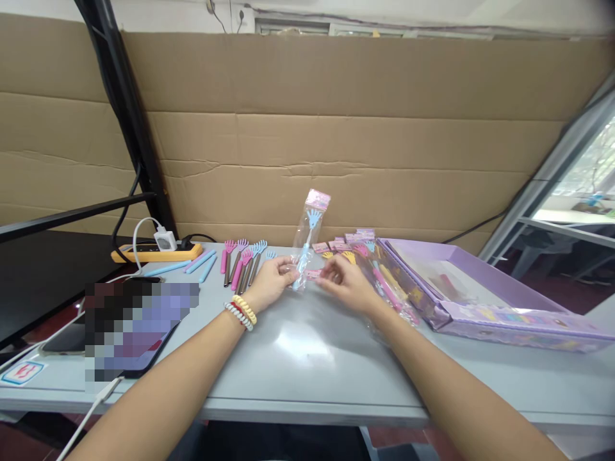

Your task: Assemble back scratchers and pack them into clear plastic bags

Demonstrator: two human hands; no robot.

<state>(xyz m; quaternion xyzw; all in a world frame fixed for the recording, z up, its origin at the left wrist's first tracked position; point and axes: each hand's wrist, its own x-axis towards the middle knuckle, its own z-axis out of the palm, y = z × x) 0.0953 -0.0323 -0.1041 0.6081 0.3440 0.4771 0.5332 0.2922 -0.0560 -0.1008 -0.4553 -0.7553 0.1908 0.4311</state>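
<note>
My left hand is closed on the lower end of a light blue back scratcher, which stands nearly upright in a clear plastic bag with a pink printed header. My right hand is just right of the bag, its fingers bent and pressed together. A small pink piece shows between the bag and my right fingertips; whether I grip it is hard to make out. Under and behind my right forearm lie several bagged back scratchers in pink, yellow and blue, with pink header cards.
Loose back scratchers with pink, purple and blue heads lie left of my hands. Light blue tubes are near an orange power strip. A phone or tablet lies at left. A purple box stands at right; cardboard backs the table.
</note>
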